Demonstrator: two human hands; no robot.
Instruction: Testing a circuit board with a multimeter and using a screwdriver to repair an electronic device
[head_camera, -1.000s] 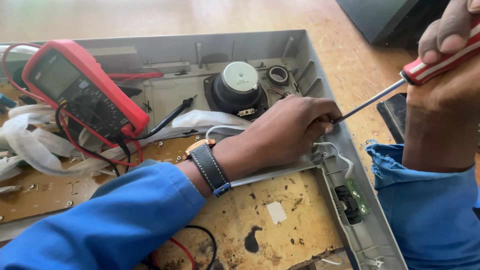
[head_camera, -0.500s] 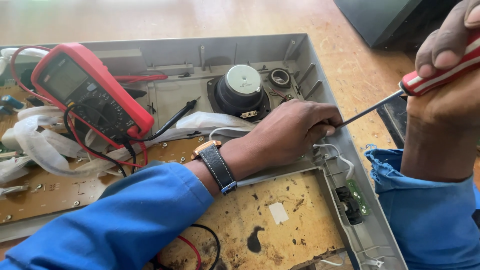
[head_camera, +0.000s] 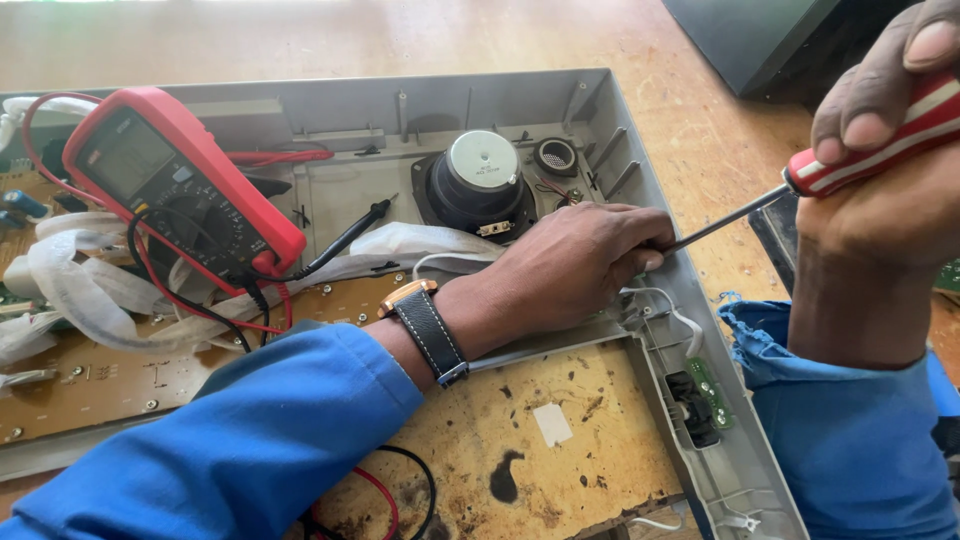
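My right hand (head_camera: 880, 190) is closed around the red and white handle of a screwdriver (head_camera: 870, 145); its metal shaft slants down-left to the right wall of an opened grey plastic casing (head_camera: 690, 300). My left hand (head_camera: 570, 270), with a black-strapped wristwatch (head_camera: 430, 330), rests inside the casing, fingers curled around the shaft's tip, which is hidden under them. Whether the fingers pinch something small there cannot be told. A round black speaker (head_camera: 480, 185) sits just behind this hand.
A red multimeter (head_camera: 175, 190) with red and black leads lies at the casing's left, over white ribbon cables (head_camera: 90, 290) and a brown circuit board (head_camera: 530, 440). A small green board (head_camera: 705, 395) sits by the right wall. A dark box (head_camera: 770, 40) stands at the back right.
The view has shifted slightly; my right hand with the screwdriver has risen a little toward the upper right. My left hand stays at the casing's right wall.
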